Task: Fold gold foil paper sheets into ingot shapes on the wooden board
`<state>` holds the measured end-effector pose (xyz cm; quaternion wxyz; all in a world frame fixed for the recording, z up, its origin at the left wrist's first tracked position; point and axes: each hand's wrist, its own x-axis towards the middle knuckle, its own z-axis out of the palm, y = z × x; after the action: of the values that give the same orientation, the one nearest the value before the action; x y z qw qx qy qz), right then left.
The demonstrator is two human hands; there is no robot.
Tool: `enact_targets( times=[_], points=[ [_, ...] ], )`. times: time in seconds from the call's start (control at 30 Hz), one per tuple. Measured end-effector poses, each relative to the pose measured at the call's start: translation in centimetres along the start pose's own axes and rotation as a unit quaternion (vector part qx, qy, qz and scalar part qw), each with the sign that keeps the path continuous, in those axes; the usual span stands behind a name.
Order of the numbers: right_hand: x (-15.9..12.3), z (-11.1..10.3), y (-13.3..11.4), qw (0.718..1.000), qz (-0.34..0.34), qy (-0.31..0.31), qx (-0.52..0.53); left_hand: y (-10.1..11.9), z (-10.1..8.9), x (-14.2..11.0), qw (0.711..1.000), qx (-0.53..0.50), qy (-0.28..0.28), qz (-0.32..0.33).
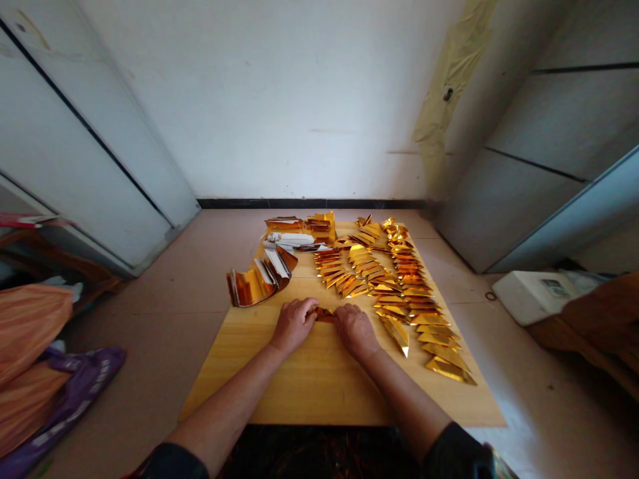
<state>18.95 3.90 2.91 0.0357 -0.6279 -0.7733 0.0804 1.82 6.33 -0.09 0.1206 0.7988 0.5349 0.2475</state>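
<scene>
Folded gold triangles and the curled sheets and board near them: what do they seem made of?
The folded triangles look like gold foil-faced paper: mirror-bright, sharply creased; the curled sheets show white backs. The board looks like pale wood, perhaps pine, with visible grain and a satin finish.

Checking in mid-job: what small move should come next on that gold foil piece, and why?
Probably crease it flat: the left hand and right hand hold the gold foil piece on the board, and the folded pieces nearby look sharply creased.

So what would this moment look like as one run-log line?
left hand: pressing gold foil piece | right hand: pressing same piece | wooden board: rows of folded foil triangles
</scene>
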Motion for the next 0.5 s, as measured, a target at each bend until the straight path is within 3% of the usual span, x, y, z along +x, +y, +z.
enact_targets(
  times=[0.5],
  points=[
    [0.4,0.7,-1.4,0.996,0.087,0.018,-0.029,0.6,-0.1,0.4,0.998,0.019,-0.031,-0.060]
  ],
)
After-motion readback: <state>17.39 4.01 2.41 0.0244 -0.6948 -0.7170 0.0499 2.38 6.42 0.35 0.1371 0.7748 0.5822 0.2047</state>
